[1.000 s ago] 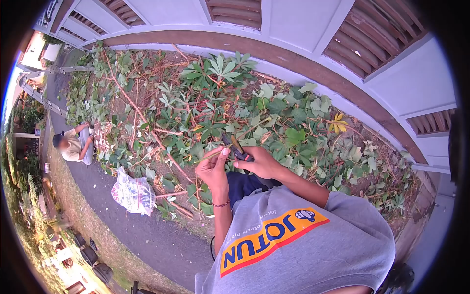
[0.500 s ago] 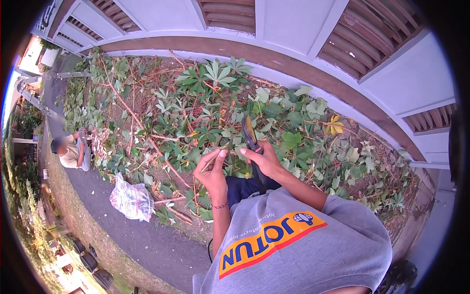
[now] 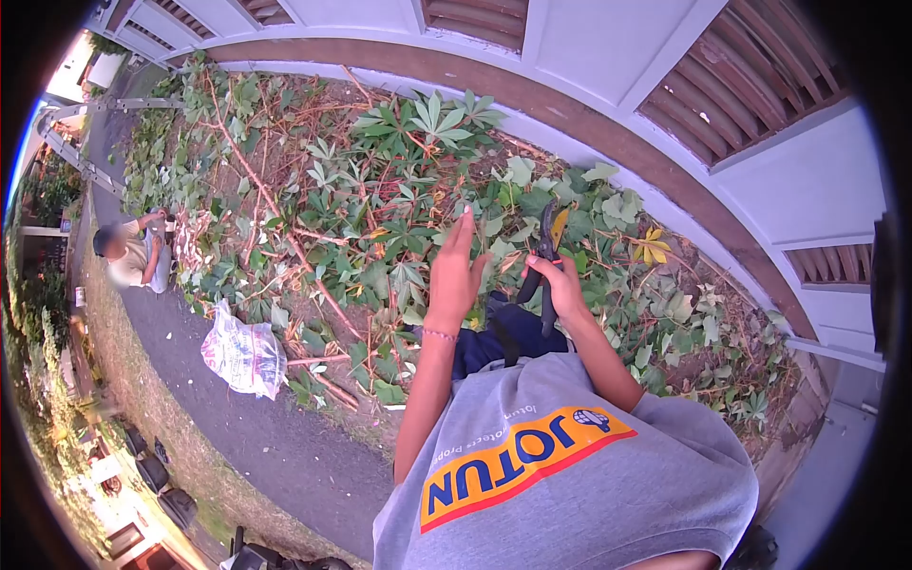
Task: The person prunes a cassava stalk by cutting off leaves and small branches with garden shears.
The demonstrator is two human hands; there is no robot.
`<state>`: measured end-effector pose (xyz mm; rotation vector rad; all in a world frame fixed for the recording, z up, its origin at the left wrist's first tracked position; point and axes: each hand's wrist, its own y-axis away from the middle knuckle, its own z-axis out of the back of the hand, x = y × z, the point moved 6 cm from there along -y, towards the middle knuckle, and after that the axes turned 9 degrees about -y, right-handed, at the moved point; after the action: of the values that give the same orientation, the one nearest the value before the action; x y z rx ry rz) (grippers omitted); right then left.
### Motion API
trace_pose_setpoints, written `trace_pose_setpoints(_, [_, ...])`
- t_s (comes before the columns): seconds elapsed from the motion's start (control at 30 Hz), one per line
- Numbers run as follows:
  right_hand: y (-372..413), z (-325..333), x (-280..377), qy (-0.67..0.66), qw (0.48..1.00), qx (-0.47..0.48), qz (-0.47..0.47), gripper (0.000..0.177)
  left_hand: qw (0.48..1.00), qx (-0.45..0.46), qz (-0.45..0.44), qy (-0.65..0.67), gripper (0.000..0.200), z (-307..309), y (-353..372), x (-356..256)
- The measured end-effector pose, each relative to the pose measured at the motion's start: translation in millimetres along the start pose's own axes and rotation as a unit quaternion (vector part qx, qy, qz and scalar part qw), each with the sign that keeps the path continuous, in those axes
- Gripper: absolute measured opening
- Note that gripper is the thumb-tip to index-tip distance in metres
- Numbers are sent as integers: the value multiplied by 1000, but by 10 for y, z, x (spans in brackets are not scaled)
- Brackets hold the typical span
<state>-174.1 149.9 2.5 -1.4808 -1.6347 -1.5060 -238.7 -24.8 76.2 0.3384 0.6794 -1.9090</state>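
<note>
My left hand (image 3: 457, 270) is stretched out over the heap of cut cassava branches and leaves (image 3: 380, 209), fingers straight and apart, holding nothing. My right hand (image 3: 562, 283) grips the dark handles of pruning shears (image 3: 547, 249), whose blades with a yellow part point up and away from me over the leaves. The two hands are about a hand's width apart. My grey shirt with an orange logo fills the lower middle of the view.
A white wall with louvred panels (image 3: 608, 57) runs behind the heap. A clear plastic bag (image 3: 242, 355) lies on the paved path (image 3: 275, 446) at the left. Another person (image 3: 133, 255) crouches at the far left edge of the heap. A ladder (image 3: 76, 152) lies beyond.
My left hand let go of the thin stem it pinched and reached forward, fingers spread. My right hand moved right and up, turning the shears upright.
</note>
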Motion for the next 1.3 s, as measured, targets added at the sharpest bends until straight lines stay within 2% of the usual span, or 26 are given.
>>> trace_pose_setpoints(0.03, [16,-2,8,2,1000,5,-2,26,985,151,61,-51,66,-401,172,159])
trace_pose_setpoints(0.07, [21,11,39,-1,1000,-8,-2,27,942,297,119,-99,75,-746,406,356])
trace_pose_setpoints(0.1, [23,49,64,-4,1000,-24,0,28,943,295,121,-100,75,-837,556,462])
trace_pose_setpoints(0.17, [6,186,37,-4,999,-35,8,30,925,363,57,96,76,-1000,954,504])
trace_pose_setpoints(0.2, [22,256,36,38,998,-44,19,30,923,369,56,97,76,-995,1125,570])
trace_pose_setpoints(0.27, [34,437,-8,117,991,-59,11,31,843,345,265,317,72,-978,1534,845])
trace_pose_setpoints(0.33, [-11,585,-128,146,987,-58,-6,30,883,307,296,196,64,-1046,2076,1369])
trace_pose_setpoints(0.4, [-139,786,-417,211,975,-52,-49,35,865,244,405,168,54,-1035,2664,1797])
trace_pose_setpoints(0.43, [-219,907,-595,215,974,-46,-50,35,861,175,444,173,42,-1222,3179,2162])
trace_pose_setpoints(0.47, [-285,1056,-870,293,948,-25,-120,40,853,104,480,178,31,-1427,3741,2521])
trace_pose_setpoints(0.53, [-347,1561,-1576,399,890,-11,-220,45,659,112,667,330,11,-1652,4816,2795])
trace_pose_setpoints(0.57, [-312,1942,-2025,429,868,-16,-250,45,521,125,790,298,9,-1383,4734,2340])
trace_pose_setpoints(0.6, [-139,2405,-2535,398,833,-39,-382,47,513,134,769,356,8,-1448,4840,2296])
trace_pose_setpoints(0.63, [262,2175,-2077,396,808,-66,-432,46,501,144,747,413,7,-1543,4999,2282])
trace_pose_setpoints(0.67, [437,2831,-2755,365,790,-40,-491,42,571,95,711,400,9,-1435,4824,2129])
trace_pose_setpoints(0.7, [704,3072,-2831,355,774,-32,-524,41,633,45,673,379,11,-1283,4694,1975])
trace_pose_setpoints(0.73, [887,3131,-2765,339,775,-32,-532,40,756,67,595,265,18,-1124,4525,1901])
trace_pose_setpoints(0.77, [1007,3152,-2708,327,779,-32,-533,40,768,4,579,273,25,-1290,4726,1951])
trace_pose_setpoints(0.83, [1117,3156,-2653,309,794,-31,-522,38,770,94,565,283,34,-1431,4754,1839])
trace_pose_setpoints(0.93, [1061,3010,-2667,286,829,-15,-480,36,727,143,573,350,38,-1623,4719,1765])
trace_pose_setpoints(1.07, [682,2690,-2777,259,894,27,-364,34,644,96,601,463,44,-1750,4705,1830])
trace_pose_setpoints(1.13, [444,2455,-2783,263,910,22,-320,33,604,74,608,509,47,-1796,4730,1971])
trace_pose_setpoints(1.2, [278,1966,-2492,298,894,-13,-334,31,515,35,635,575,49,-1756,4739,2163])
trace_pose_setpoints(1.23, [172,1700,-2266,337,880,-39,-333,30,365,-1,684,631,54,-1656,4603,2130])
trace_pose_setpoints(1.27, [132,1502,-2194,334,879,-42,-339,30,396,16,728,560,58,-1516,4526,2236])
trace_pose_setpoints(1.3, [57,1318,-2167,326,884,-47,-333,29,397,19,730,557,58,-1499,4507,2408])
